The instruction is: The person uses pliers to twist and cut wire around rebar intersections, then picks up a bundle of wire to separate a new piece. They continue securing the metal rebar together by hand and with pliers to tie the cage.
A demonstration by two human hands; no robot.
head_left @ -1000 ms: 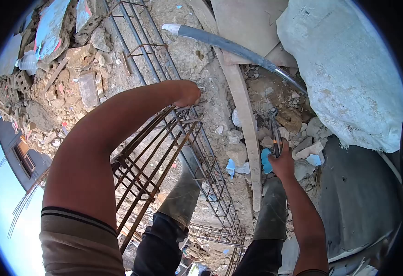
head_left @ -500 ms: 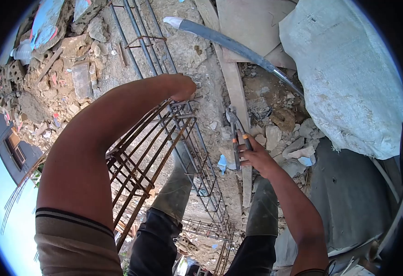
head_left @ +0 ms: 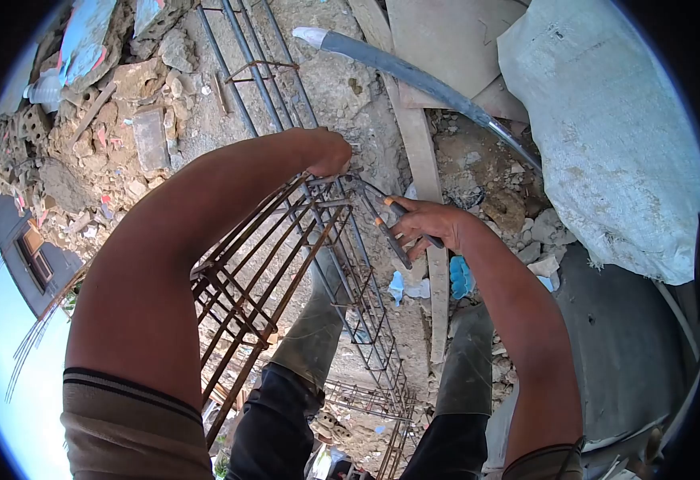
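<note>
Right of the steel cage (head_left: pixel 353 304), the right hand (head_left: pixel 436 222) is clasping the pincers (head_left: pixel 380 223) by spread handles; their long axis is pointing far-left, head just beside the left hand (head_left: pixel 332 152), which is resting curled, its hold hidden.

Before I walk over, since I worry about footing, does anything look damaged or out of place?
Yes. Broken painted slabs lie jumbled in the rubble at upper left, and a clear plastic bottle there looks like stray litter. Below the left hand, several brown bars look rusted beside greyer ones.
</note>
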